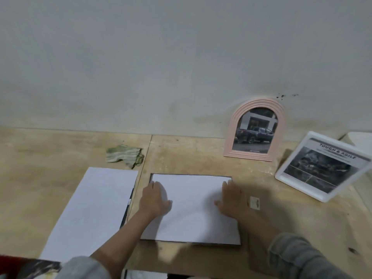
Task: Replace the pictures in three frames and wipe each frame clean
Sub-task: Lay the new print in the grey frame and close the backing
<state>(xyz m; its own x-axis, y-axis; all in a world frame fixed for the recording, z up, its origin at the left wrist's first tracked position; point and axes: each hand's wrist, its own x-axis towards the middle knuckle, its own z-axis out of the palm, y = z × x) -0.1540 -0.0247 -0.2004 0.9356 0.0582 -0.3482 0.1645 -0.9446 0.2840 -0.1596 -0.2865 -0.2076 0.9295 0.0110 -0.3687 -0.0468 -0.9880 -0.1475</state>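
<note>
A flat frame lies on the wooden table with a white sheet (pixel 193 210) laid over it; a thin dark edge shows round the sheet. My left hand (pixel 156 198) presses flat on the sheet's left side. On the right side, my right hand (pixel 231 200) rests with straight fingers. A pink arched frame (pixel 255 130) with a truck photo leans against the wall. A white rectangular frame (pixel 322 167) with a dark printed picture stands tilted at the right. A green striped cloth (pixel 124 156) lies crumpled at the back.
Another white sheet (pixel 94 212) lies to the left over something dark. A small pale tag (pixel 254 202) sits just right of my right hand. The wooden table (pixel 40 168) ends at the grey wall; a dark picture edge (pixel 30 266) shows at the bottom left.
</note>
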